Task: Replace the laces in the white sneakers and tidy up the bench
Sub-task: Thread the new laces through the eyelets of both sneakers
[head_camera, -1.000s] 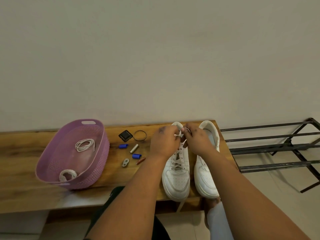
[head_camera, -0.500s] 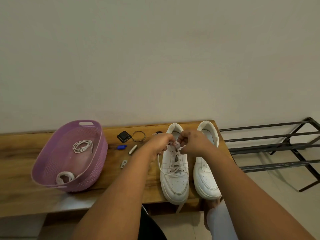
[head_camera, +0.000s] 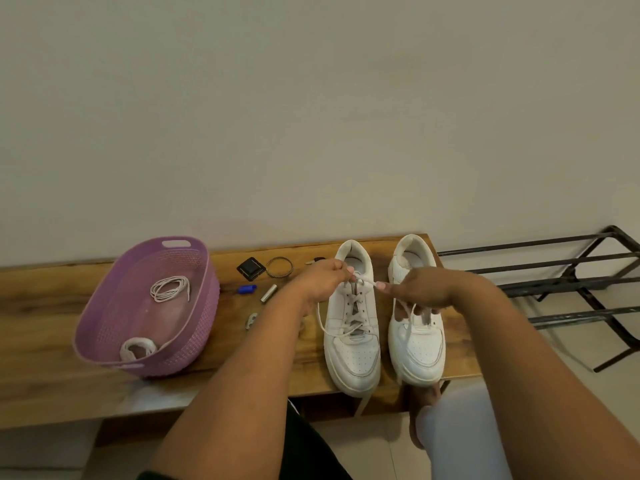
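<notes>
Two white sneakers side by side at right end of desk (head_camera: 52, 299), toes toward wearer. Left sneaker (head_camera: 351, 327) partly laced; right sneaker (head_camera: 415, 327) partly hidden under right hand, lacing state unclear.

Left hand (head_camera: 320, 280) curled, pinching lace (head_camera: 363, 279) at top eyelets of left sneaker. Right hand (head_camera: 420, 289) pinching other end of same short stretch, fingertips closed on it; span between hands taut. Slack loop hanging off left side of shoe, tail trailing past toe and off desk edge.

Likely step: drawing lace through upper eyelets, unclear whether out or in.

Doing it well:
- Pull along line of eyelet, not across it, to spare tip.
- Keep one hand bracing shoe at collar to stop sliding toward desk edge.
- Feed slack loop up gradually, avoid snagging on lower crossings.

Purple basket (head_camera: 104, 327) at left, coiled lace (head_camera: 169, 289) inside. Small clutter between basket and shoes, including blue cap (head_camera: 246, 289) and ring (head_camera: 279, 266), awaiting tidy-up.
</notes>
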